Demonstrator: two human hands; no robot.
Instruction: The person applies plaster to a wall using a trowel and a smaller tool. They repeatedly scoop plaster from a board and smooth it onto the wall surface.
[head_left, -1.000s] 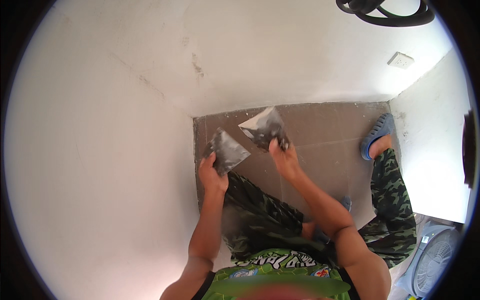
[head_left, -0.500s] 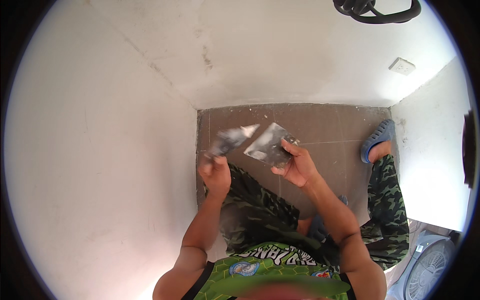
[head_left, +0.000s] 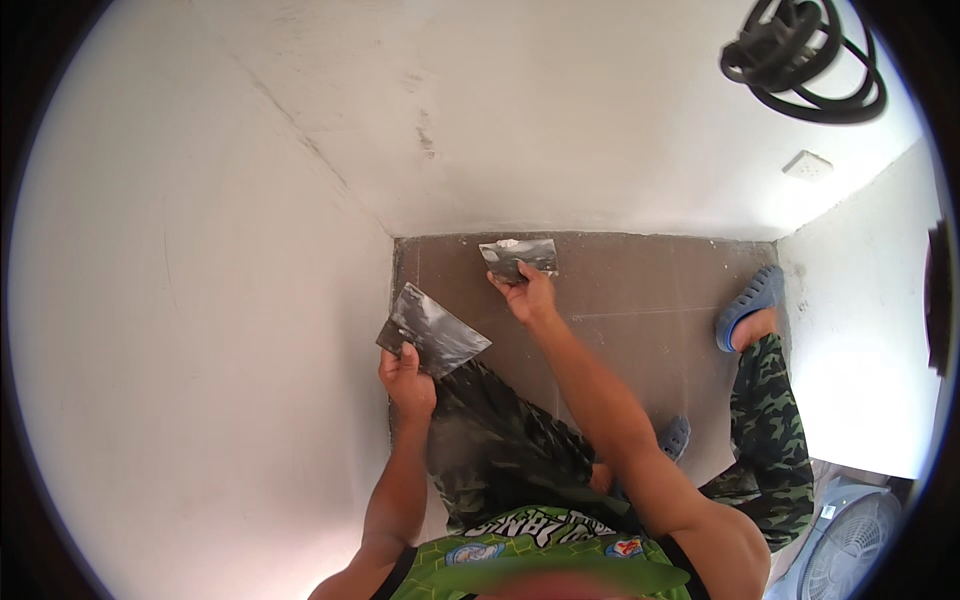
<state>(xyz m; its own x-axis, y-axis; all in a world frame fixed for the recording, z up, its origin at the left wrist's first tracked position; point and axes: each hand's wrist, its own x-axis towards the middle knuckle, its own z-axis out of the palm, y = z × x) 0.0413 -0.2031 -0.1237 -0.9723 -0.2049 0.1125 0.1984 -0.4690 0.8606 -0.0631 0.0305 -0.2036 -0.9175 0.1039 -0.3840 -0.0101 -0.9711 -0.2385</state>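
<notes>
Our left hand (head_left: 407, 378) is clenched around the handle of a broad, flat grey metal plastering blade (head_left: 433, 329) smeared with whitish filler. The blade fans out just above and to the right of that hand, tilted, over the edge of the brown tiled floor (head_left: 640, 300) where it meets the white plastered wall (head_left: 200, 300).

Our right hand (head_left: 527, 294) is stretched further forward, well apart from the left, its fingers closed on a second, smaller grey metal putty knife (head_left: 518, 256) that carries a dab of white filler. That knife sits directly above the hand, its far edge close to the seam between the floor and the back wall; we cannot tell whether it touches the wall.

Below both hands are our knees in green camouflage trousers (head_left: 510, 450). To the right of the right hand lies our foot in a blue rubber clog (head_left: 748, 300) on the floor. Far above and to the right, a coil of black cable (head_left: 800, 60) hangs on the wall, with a small white wall plate (head_left: 808, 165) beneath it. A grey fan (head_left: 865, 545) stands at the lower right.
</notes>
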